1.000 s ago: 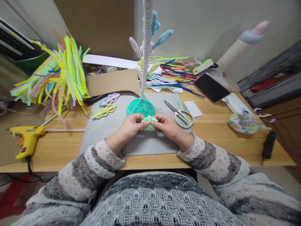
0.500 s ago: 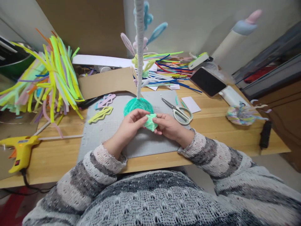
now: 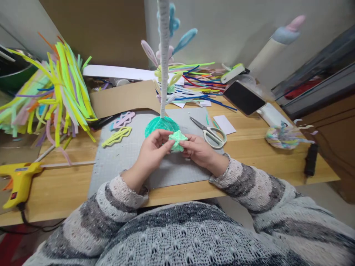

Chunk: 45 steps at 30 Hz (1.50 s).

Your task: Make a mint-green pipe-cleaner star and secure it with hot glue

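Observation:
A small mint-green fuzzy star-like piece (image 3: 177, 139), apparently made of pipe cleaner, is pinched between my two hands. My left hand (image 3: 155, 148) grips its left side with thumb and fingers. On its right side, the thumb and fingertips of my right hand (image 3: 201, 150) are closed. Just behind the hands stands a round teal base (image 3: 158, 125), partly covered by my left fingers. From it rises a white wrapped post (image 3: 164, 62). Scissors (image 3: 212, 133) lie right of my right hand, and yellow-green zigzag pieces (image 3: 117, 136) lie to the left on the grey cutting mat (image 3: 119, 166).
A yellow glue gun (image 3: 20, 181) lies at the left, below a large bundle of pipe cleaners (image 3: 61, 88). Behind are a cardboard strip (image 3: 124, 98) and loose coloured pipe cleaners (image 3: 199, 83). At right are a phone (image 3: 244, 98), a pastel fuzzy piece (image 3: 283, 136) and a black-handled tool (image 3: 311, 159).
The mint-green piece has been turned and raised slightly in my fingers, so its pointed top now shows. Both hands keep hold of it. The view has shifted a little.

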Tool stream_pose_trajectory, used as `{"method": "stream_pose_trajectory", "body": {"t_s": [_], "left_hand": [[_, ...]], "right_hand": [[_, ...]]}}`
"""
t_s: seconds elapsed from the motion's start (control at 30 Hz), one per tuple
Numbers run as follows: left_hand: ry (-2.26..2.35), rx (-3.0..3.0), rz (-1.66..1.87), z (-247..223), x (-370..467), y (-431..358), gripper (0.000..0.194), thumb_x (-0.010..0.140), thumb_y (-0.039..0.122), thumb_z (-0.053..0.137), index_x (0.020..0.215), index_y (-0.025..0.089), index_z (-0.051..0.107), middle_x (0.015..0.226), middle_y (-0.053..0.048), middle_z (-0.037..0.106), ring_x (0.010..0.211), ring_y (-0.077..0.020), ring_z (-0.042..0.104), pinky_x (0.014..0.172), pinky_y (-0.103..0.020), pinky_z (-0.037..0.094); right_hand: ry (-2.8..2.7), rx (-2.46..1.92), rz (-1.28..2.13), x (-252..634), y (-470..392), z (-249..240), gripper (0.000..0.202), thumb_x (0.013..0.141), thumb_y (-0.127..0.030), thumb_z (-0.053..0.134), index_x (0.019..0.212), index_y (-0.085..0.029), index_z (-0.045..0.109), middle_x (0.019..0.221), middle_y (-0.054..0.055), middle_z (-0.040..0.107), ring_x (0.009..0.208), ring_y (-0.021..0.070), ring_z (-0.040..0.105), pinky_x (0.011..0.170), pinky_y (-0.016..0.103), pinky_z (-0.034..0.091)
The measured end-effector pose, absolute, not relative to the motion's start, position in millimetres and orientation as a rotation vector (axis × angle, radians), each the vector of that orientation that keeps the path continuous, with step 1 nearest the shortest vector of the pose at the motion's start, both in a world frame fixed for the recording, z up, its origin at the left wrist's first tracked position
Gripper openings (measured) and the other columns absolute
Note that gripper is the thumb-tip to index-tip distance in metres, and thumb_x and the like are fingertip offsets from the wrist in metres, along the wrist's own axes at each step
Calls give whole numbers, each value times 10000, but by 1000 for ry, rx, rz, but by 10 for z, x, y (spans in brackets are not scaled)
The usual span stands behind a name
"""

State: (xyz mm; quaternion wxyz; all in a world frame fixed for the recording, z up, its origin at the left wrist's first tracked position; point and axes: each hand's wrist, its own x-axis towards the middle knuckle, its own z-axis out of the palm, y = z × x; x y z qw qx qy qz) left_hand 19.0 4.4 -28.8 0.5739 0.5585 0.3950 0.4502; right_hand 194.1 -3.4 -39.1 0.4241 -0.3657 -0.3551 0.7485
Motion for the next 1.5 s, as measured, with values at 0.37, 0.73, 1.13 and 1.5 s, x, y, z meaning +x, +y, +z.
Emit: {"method": "stream_pose_trajectory", "body": {"t_s": [0.37,0.73,1.13,1.5], "left_hand": [[913,943,877,-227,197,62,253,700,338,776,786,134,654,680,1,618,621,-97,576,527,-208,485],[962,1133,816,-237,133,71,225,707,301,760,663,138,611,570,20,598,526,-76,516,557,-224,403],[763,1043,737,-276,180,28,285,748,388,742,770,144,596,665,16,609,558,-74,525,559,-220,404],[780,889,809,-284,199,16,272,693,338,794,755,144,614,677,3,669,641,-117,653,654,-256,511]], "right_hand": [[-1142,-1033,1645,1963,-42,-438,277,717,-400,781,820,-174,659,654,-43,556,548,79,423,519,237,324],[-1191,-1007,1652,1990,-30,-467,307,715,-446,785,823,-177,683,662,-37,573,552,83,417,530,242,322],[-1088,-915,1827,1977,-16,-475,294,736,-447,773,806,-186,658,671,-28,601,581,100,494,579,243,376],[-1052,-928,1802,1990,-8,-429,313,717,-456,789,816,-184,669,671,-34,622,565,89,507,541,228,350]]}}
